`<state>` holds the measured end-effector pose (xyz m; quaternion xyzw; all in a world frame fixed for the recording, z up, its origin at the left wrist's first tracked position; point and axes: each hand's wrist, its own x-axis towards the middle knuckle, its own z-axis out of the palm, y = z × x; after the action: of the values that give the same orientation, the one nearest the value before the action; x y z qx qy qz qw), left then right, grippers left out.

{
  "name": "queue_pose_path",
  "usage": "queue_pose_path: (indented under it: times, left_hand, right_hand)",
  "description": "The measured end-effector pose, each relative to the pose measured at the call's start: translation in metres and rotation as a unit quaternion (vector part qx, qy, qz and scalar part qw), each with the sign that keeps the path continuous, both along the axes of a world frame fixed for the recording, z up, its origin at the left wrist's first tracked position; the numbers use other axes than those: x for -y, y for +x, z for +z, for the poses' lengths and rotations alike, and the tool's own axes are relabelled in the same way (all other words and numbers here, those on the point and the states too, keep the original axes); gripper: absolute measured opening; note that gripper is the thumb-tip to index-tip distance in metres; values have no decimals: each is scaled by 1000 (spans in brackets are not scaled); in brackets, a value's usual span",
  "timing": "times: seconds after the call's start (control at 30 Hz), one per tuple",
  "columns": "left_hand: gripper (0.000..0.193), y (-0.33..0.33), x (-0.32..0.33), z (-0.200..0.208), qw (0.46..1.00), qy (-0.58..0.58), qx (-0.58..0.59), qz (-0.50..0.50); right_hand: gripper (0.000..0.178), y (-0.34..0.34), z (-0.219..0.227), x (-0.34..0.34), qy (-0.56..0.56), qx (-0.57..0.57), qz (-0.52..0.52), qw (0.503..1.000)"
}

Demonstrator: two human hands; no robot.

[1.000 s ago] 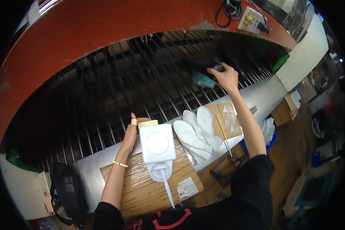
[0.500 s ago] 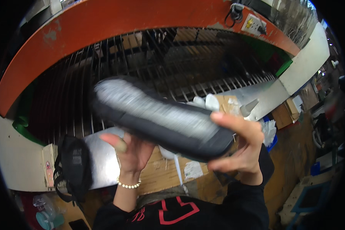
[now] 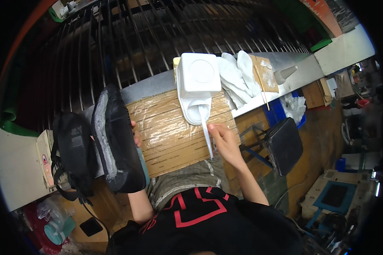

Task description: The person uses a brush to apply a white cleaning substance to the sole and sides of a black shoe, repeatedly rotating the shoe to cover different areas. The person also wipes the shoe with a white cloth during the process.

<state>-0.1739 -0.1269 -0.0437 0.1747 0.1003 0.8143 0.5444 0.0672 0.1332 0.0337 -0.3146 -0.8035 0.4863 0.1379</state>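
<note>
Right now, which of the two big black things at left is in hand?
The shoe-like piece, on the right: the left hand grips it, and a pale strip runs along it. The strapped bag beside it has neither.

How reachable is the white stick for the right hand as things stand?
Likely yes: the right hand is right at the white stick, though contact is hard to tell. The stick juts well out of the white plastic container, and nothing visible blocks the way.
</note>
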Motion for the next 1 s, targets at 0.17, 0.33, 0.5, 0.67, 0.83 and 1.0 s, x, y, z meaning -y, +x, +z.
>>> queue_pose_path:
  times: [0.17, 0.33, 0.5, 0.67, 0.83, 1.0]
  left_hand:
    - [112, 5, -24, 10, 993, -74, 45, 77]
    - [130, 28, -40, -6, 978, 21, 12, 206]
    - [130, 30, -27, -7, 976, 5, 23, 215]
    - [130, 34, -29, -1, 975, 3, 25, 220]
    - [131, 36, -28, 0, 974, -1, 30, 226]
    - [131, 37, -26, 0, 972, -6, 33, 231]
  right_hand:
    - [31, 1, 1, -8, -206, 3, -1, 979]
    - [20, 22, 19, -33, -174, -4, 63, 983]
    - [12, 22, 35, -37, 189, 161, 23, 968]
    - [30, 13, 40, -42, 260, 16, 29, 965]
    - [29, 2, 33, -27, 355, 26, 23, 934]
    - [26, 11, 52, -21, 384, 8, 62, 921]
